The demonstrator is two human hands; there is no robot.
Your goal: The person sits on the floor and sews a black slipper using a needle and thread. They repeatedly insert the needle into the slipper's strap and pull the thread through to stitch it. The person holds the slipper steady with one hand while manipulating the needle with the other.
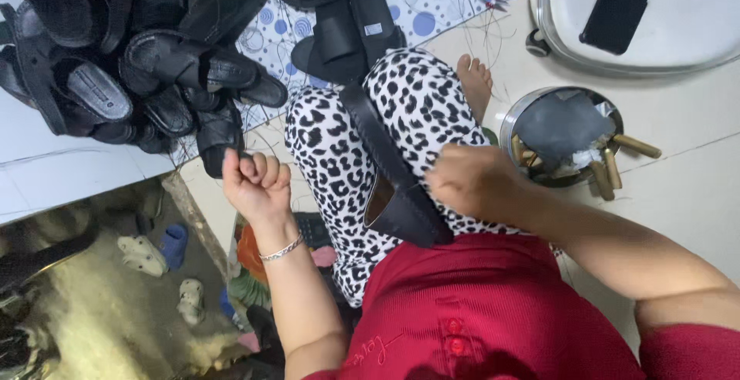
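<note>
Black sandal upper [393, 172] on our lap looks light and floppy, so we pin its wide end under our closed right hand [474, 183] while our left hand [254, 183], fisted, hangs apart near the black sandal pile [131, 56].

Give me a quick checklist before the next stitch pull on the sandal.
1. Sandal seated on the lap: ok.
2. Right hand steadying the sandal: ok.
3. Left hand raised clear, fingers curled: ok.
4. Thread in the left hand taut: cannot tell, too thin to see.
5. Needle position: cannot tell, hidden.
6. Metal bowl of tools beside the knee: ok.
</note>
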